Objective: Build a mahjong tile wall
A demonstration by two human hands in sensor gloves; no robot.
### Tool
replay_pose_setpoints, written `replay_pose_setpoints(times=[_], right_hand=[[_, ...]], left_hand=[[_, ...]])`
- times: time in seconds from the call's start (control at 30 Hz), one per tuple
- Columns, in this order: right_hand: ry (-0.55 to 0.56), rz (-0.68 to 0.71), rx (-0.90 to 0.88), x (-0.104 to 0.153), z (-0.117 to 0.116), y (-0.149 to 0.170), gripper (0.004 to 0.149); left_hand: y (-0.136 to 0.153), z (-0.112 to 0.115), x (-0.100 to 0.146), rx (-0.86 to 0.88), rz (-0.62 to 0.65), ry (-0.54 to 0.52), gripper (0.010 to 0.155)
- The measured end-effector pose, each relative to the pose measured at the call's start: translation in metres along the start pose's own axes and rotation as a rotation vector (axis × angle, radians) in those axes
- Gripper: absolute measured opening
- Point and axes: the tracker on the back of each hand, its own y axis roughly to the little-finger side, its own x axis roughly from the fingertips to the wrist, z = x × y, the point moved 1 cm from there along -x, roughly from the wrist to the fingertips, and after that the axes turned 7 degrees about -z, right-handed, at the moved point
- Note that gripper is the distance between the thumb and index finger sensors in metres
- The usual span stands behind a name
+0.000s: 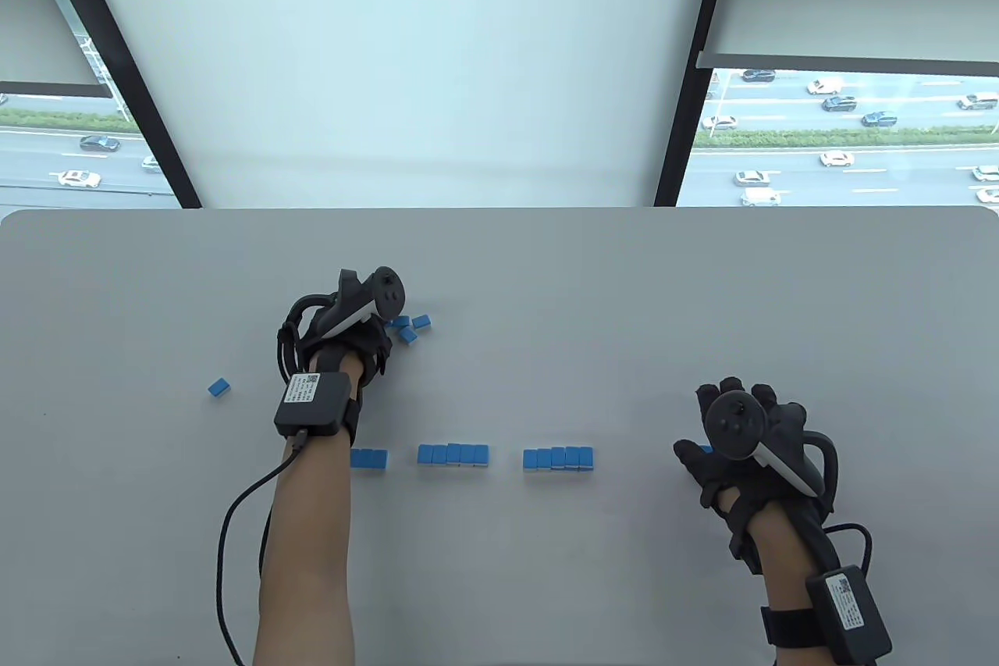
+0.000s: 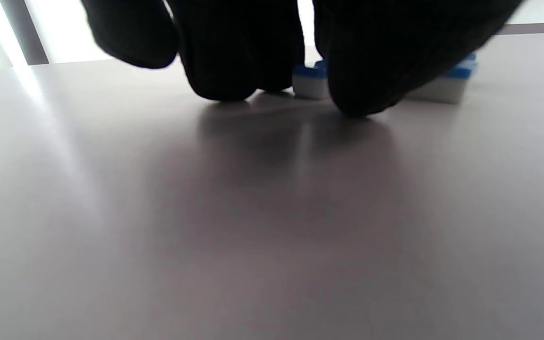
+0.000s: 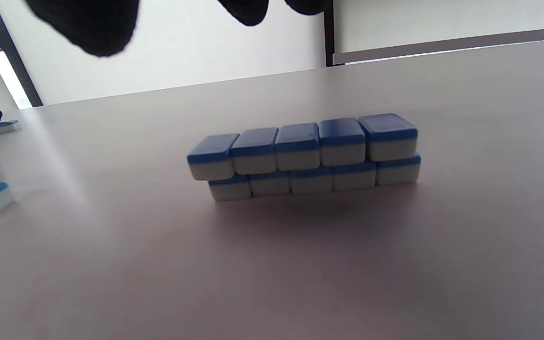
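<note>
Three short tile stacks [image 1: 453, 454] sat in a row toward the table's [image 1: 546, 268] near edge. Our left hand [image 1: 347, 338] reached loose tiles [image 1: 411, 327] mid-table, fingertips [image 2: 220, 71] down, grip unclear; our right hand [image 1: 741, 439] rested beside the row, fingers spread.

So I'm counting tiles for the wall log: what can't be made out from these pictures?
- Left segment: table view, left forearm covers its left end.
- Loose tiles: left hand hides some; left wrist view, fingers block them.
- Tile under right hand: only a blue sliver shows.
</note>
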Motion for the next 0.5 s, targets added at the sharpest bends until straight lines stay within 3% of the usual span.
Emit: replay_pose_setpoints(times=[0.5], right_hand=[[-0.001, 0.0, -0.005, -0.0008, 0.0, 0.0004, 0.081]], left_hand=[[0.0017, -0.0019, 0.0072, -0.023, 0.005, -0.061, 0.058]])
